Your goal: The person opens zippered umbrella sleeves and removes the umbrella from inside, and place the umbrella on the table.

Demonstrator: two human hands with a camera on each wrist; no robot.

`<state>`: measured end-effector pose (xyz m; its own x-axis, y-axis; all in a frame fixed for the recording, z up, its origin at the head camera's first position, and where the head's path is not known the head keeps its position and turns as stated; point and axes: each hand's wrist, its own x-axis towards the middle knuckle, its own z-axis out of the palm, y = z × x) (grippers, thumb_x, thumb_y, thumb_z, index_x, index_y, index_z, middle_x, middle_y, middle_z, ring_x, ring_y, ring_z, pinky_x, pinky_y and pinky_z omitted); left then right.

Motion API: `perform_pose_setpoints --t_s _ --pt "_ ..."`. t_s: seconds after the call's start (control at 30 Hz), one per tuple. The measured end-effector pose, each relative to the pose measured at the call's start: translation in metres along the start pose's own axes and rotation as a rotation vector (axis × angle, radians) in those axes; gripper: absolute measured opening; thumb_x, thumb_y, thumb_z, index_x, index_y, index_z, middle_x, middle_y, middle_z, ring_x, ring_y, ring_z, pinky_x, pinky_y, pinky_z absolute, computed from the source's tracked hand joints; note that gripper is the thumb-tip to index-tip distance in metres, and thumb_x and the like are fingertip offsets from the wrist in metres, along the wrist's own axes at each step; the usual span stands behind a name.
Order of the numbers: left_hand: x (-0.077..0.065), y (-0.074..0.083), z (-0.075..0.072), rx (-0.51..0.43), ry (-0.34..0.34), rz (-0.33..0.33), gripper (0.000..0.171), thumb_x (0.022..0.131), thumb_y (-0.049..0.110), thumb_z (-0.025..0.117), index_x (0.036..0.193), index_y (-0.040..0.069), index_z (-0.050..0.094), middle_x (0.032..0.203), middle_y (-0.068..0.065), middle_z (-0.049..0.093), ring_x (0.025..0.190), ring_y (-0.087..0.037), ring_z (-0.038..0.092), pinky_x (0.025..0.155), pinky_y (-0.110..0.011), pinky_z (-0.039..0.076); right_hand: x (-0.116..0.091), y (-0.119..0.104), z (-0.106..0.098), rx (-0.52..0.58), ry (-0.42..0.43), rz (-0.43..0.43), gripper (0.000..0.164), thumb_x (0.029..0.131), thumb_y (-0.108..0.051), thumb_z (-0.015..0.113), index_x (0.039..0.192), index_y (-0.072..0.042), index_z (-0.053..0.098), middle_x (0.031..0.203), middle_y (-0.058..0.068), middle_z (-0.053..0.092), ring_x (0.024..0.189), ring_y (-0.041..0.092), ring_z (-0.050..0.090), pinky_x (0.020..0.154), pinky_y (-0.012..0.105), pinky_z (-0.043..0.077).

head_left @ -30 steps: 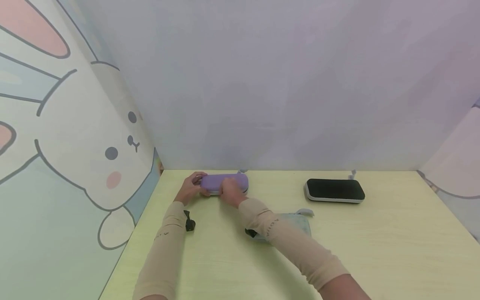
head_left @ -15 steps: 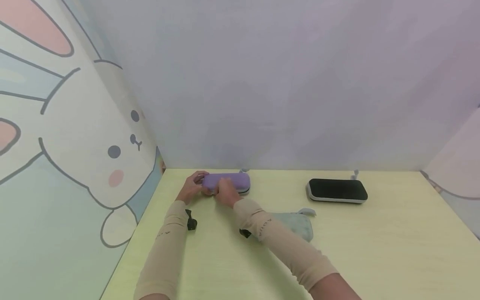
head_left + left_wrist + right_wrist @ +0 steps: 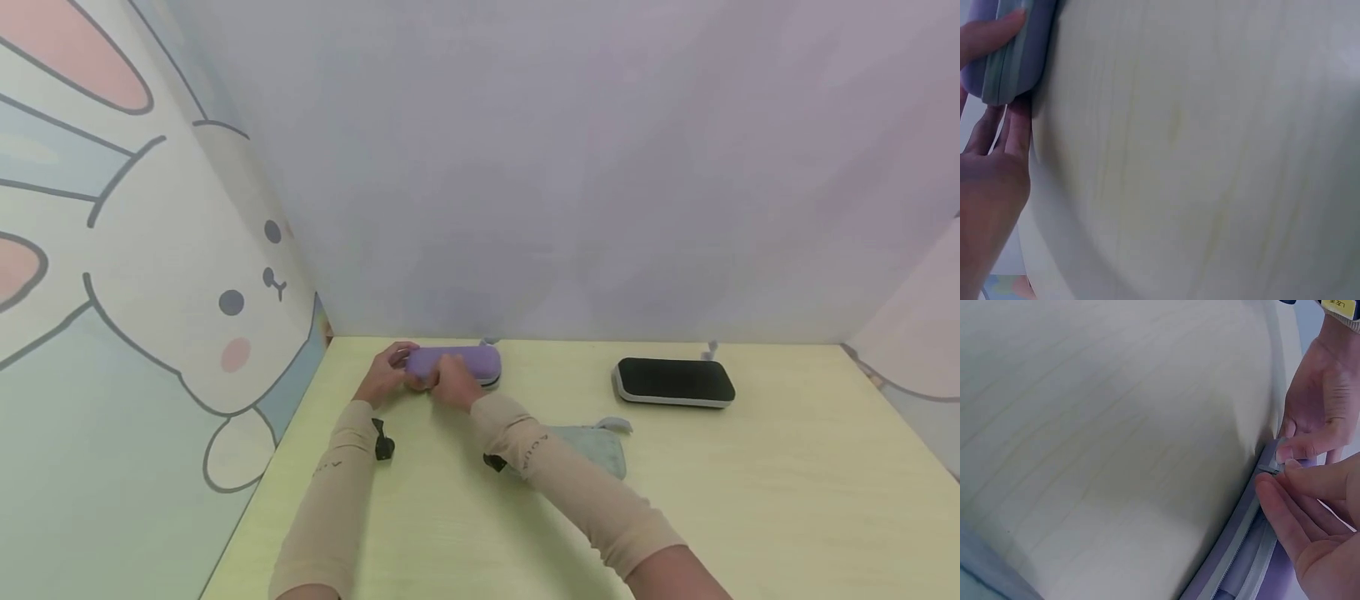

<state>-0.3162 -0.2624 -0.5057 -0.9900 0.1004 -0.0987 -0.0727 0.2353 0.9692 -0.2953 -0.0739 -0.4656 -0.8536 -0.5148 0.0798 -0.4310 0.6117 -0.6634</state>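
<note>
A purple zip pencil case lies at the back left of the table, close to the wall. My left hand grips its left end; the left wrist view shows the thumb on the pale zip band and other fingers behind the case. At the case's front, my right hand pinches the small zipper pull between thumb and fingertips, right beside the left thumb. Along the stretch behind the pull, the right wrist view shows the zip parted, with a glimpse of the inside.
A pale blue-green pouch lies partly hidden under my right forearm. Farther right, near the back edge, is a black-topped case with a white side. Walls rise behind the table and at its left, the latter with a rabbit picture.
My right hand has slid left along the front of the purple pencil case, nearer the left hand, then stayed about there. The left hand keeps its hold on the end.
</note>
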Motion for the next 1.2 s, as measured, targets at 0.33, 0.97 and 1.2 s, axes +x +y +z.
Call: perform_pose_setpoints --t_s 0.33,0.97,1.2 --pt "-0.003 -0.002 -0.002 0.025 0.030 -0.024 0.067 0.068 -0.005 0.074 0.128 0.012 0.051 0.144 -0.017 0.041 0.132 -0.034 0.037 0.108 -0.045 0.028 0.003 0.003 0.001 0.014 -0.018 -0.023 0.018 0.073 0.012 0.064 0.079 -0.001 0.075 0.078 0.004 0.070 0.073 0.012 0.056 0.067 0.024 0.046" --pt "-0.006 0.000 -0.002 0.061 0.008 -0.006 0.070 0.065 -0.002 0.080 0.127 0.013 0.052 0.143 -0.013 0.042 0.133 -0.034 0.036 0.107 -0.045 0.029 -0.002 -0.005 0.010 -0.079 0.078 0.045 0.010 0.075 0.007 0.065 0.077 -0.001 0.071 0.074 0.004 0.066 0.079 0.021 0.060 0.082 0.035 0.047" --pt "-0.010 0.008 -0.002 0.086 -0.041 -0.003 0.074 0.064 0.003 0.083 0.128 0.011 0.049 0.142 -0.016 0.042 0.131 -0.036 0.038 0.106 -0.048 0.031 -0.005 -0.008 0.016 -0.211 0.197 0.105 0.007 0.073 0.003 0.069 0.073 -0.001 0.063 0.075 0.009 0.063 0.077 0.025 0.062 0.069 0.035 0.051"
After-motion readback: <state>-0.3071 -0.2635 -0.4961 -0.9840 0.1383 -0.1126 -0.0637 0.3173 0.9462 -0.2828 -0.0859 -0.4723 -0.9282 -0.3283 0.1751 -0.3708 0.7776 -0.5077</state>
